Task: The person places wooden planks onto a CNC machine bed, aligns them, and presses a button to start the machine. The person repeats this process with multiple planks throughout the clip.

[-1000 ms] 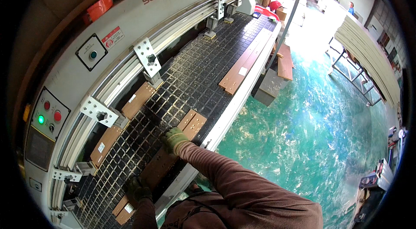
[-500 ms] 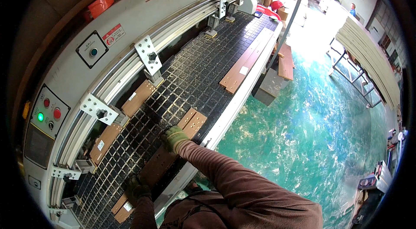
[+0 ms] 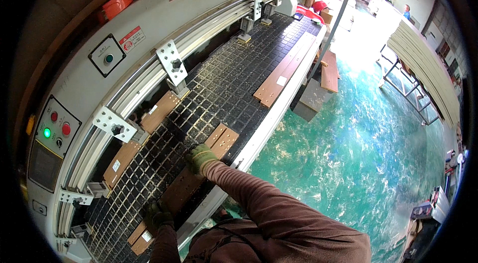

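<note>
Boards of brown wood, long and flat and set side by side point(image 3: 181, 191), lie on the near part of a black conveyor bed with a gridded surface point(image 3: 224, 74), slanting from near left to far right. Small holes dot their far end, and a white paper label point(image 3: 147, 236) sits on their near end. The right hand, in an olive-green glove point(image 3: 201, 159), rests on them toward the far end, fingers bent over the left edge; whether it grips cannot be told. The left hand, in a dark green glove point(image 3: 160, 215), lies over their near part, too shaded to tell whether it is open or closed.

Left of them, 2 labelled brown boards point(image 3: 121, 163) lie along the bed's left side, beside silver metal plates with black knobs point(image 3: 172, 61). Pale dust fills many of the grid's grooves. Farther right, 2 long reddish-brown boards point(image 3: 286, 69) lie together near a white metal edge rail point(image 3: 254, 146). A grey machine housing point(image 3: 144, 14) rises on the left, with a lit green button point(image 3: 47, 132) and 2 red ones. Right of the bed spreads a mottled green floor point(image 3: 323, 178); far right, pale panels point(image 3: 423, 64) lie stacked on a metal rack point(image 3: 404, 84)
</note>
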Demonstrator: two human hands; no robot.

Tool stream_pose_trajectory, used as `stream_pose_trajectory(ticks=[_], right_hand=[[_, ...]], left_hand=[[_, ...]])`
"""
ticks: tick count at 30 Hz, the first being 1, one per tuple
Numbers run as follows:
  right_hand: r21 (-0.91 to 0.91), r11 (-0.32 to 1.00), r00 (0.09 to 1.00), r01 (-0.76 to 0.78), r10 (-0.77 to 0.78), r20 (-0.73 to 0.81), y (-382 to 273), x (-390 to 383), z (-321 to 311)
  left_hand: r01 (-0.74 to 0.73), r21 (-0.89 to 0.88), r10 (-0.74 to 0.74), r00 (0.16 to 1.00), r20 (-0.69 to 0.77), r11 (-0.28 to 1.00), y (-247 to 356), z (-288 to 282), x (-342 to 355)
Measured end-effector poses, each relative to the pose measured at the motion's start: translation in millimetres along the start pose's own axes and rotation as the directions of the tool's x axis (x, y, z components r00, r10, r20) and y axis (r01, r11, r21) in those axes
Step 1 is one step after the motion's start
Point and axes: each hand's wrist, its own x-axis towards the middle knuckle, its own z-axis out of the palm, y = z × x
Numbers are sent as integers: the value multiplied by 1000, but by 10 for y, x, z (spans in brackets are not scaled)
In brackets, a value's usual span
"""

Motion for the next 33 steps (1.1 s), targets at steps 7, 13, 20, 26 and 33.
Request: stream_pose_trajectory(ticks=[7, 13, 20, 26, 33], right_hand=[[137, 988, 995, -65, 52, 90, 39, 149, 171], [184, 983, 999, 6, -16, 52, 23, -84, -193], [-27, 997, 969, 72, -64, 239, -268, -591, -1527], [-44, 996, 983, 75, -66, 172, -172, -424, -1010], [-77, 994, 986, 73, -61, 154, -148, -394, -925]], left_hand=[[-48, 1, 48, 997, -55, 999, -85, 100, 41], [-35, 0, 35, 999, 15, 999, 63, -79, -2], [1, -13, -1, 1000, 9, 1000, 137, -228, -69], [-92, -18, 86, 977, -194, 996, 114, -149, -112], [-162, -41, 156, 980, -124, 986, 103, -268, -131]])
